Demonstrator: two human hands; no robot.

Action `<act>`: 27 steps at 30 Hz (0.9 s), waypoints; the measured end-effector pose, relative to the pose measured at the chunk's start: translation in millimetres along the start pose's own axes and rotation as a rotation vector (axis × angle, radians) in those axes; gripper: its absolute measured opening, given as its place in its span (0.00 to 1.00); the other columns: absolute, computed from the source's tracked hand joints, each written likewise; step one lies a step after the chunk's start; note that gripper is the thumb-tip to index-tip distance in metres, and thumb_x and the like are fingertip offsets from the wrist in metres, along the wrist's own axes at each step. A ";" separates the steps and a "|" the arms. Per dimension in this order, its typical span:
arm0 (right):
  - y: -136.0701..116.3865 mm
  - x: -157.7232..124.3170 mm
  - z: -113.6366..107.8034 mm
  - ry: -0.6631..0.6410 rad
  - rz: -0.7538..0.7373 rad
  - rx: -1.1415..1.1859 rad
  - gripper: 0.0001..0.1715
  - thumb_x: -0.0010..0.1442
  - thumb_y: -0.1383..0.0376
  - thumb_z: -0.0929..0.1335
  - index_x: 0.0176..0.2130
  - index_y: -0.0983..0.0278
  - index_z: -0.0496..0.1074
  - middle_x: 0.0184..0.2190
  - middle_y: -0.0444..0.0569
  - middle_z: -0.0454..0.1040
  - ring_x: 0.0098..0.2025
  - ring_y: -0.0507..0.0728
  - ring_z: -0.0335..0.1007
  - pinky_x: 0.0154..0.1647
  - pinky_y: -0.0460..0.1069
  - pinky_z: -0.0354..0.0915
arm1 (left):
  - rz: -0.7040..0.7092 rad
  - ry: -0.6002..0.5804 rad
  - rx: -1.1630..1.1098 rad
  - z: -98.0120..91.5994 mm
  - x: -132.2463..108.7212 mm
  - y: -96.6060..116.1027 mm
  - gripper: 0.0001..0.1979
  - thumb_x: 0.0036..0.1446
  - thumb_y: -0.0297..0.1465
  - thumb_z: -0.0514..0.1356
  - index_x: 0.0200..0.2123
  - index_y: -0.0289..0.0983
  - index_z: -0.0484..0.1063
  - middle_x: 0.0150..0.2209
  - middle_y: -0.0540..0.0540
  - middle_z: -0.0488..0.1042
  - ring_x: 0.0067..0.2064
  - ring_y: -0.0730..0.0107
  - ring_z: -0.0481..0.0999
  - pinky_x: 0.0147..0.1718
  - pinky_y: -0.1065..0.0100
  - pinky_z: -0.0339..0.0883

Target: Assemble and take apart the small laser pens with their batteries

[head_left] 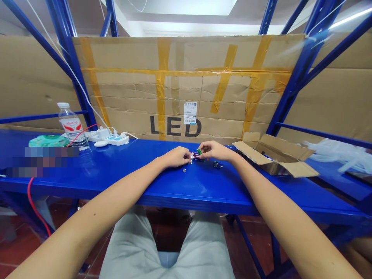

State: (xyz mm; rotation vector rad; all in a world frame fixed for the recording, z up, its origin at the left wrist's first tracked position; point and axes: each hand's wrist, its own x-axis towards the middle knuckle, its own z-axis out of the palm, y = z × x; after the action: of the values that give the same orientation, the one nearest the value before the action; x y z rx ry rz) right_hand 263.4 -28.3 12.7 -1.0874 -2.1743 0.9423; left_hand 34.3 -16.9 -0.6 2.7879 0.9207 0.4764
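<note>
Both my arms reach out over a blue shelf-table (pixel 162 182). My left hand (pixel 176 156) is closed in a pinch at the left end of a small cluster of coloured parts (pixel 195 155), red, blue and silver. My right hand (pixel 213 150) is closed on the right end of the same cluster, with a small green piece (pixel 199 151) at its fingertips. A tiny silver piece (pixel 184 169) lies on the table just in front of my left hand. Two small dark clip-like parts (pixel 217 165) lie beside my right wrist.
An open cardboard box (pixel 274 158) sits to the right, clear plastic bags (pixel 340 155) beyond it. At the left stand a water bottle (pixel 71 127), a green pack (pixel 49 141), a white power strip (pixel 112 138) and a red cable (pixel 35 205). A taped cardboard wall (pixel 186 85) marked LED backs the table.
</note>
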 end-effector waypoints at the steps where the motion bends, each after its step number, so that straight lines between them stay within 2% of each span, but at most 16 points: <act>1: -0.5 -0.2 0.3 -0.005 -0.003 0.002 0.16 0.48 0.61 0.74 0.36 0.66 0.70 0.27 0.45 0.75 0.27 0.52 0.69 0.30 0.49 0.66 | -0.006 -0.007 -0.009 -0.4 -0.6 0.5 0.08 0.56 0.29 0.60 0.35 0.34 0.79 0.38 0.44 0.78 0.39 0.67 0.74 0.40 0.70 0.63; 9: -0.7 -2.0 5.3 -0.041 0.025 -0.025 0.15 0.47 0.63 0.73 0.34 0.65 0.68 0.27 0.44 0.75 0.27 0.52 0.69 0.29 0.48 0.66 | -0.041 -0.091 -0.049 -12.4 -6.8 -6.0 0.08 0.52 0.29 0.61 0.34 0.35 0.79 0.35 0.46 0.79 0.36 0.68 0.74 0.37 0.70 0.63; 15: -6.7 -2.7 16.5 -0.047 0.054 0.028 0.14 0.44 0.67 0.73 0.33 0.64 0.67 0.30 0.45 0.76 0.30 0.53 0.71 0.33 0.49 0.68 | -0.116 -0.107 -0.060 -23.1 -9.3 -13.4 0.17 0.49 0.26 0.59 0.43 0.36 0.79 0.36 0.47 0.79 0.34 0.68 0.73 0.34 0.70 0.63; 21: -6.5 -2.8 14.1 -0.056 0.001 -0.018 0.14 0.45 0.67 0.73 0.33 0.63 0.69 0.33 0.46 0.77 0.36 0.54 0.73 0.39 0.50 0.68 | -0.125 -0.191 -0.019 -23.2 -10.7 -16.0 0.15 0.49 0.27 0.60 0.41 0.38 0.80 0.39 0.46 0.80 0.38 0.67 0.74 0.38 0.70 0.63; 27: -8.4 -3.6 13.7 -0.060 0.027 -0.034 0.14 0.44 0.66 0.73 0.34 0.63 0.70 0.32 0.45 0.77 0.35 0.54 0.73 0.37 0.49 0.67 | -0.163 -0.213 -0.055 -21.7 -10.7 -14.3 0.11 0.49 0.28 0.60 0.37 0.37 0.78 0.33 0.47 0.78 0.33 0.69 0.73 0.33 0.70 0.62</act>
State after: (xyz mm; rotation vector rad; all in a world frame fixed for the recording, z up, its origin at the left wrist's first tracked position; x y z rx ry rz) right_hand 251.9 -39.7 10.2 -1.1200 -2.2368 0.9643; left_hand 10.8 -10.7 13.5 2.6224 1.0555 0.1739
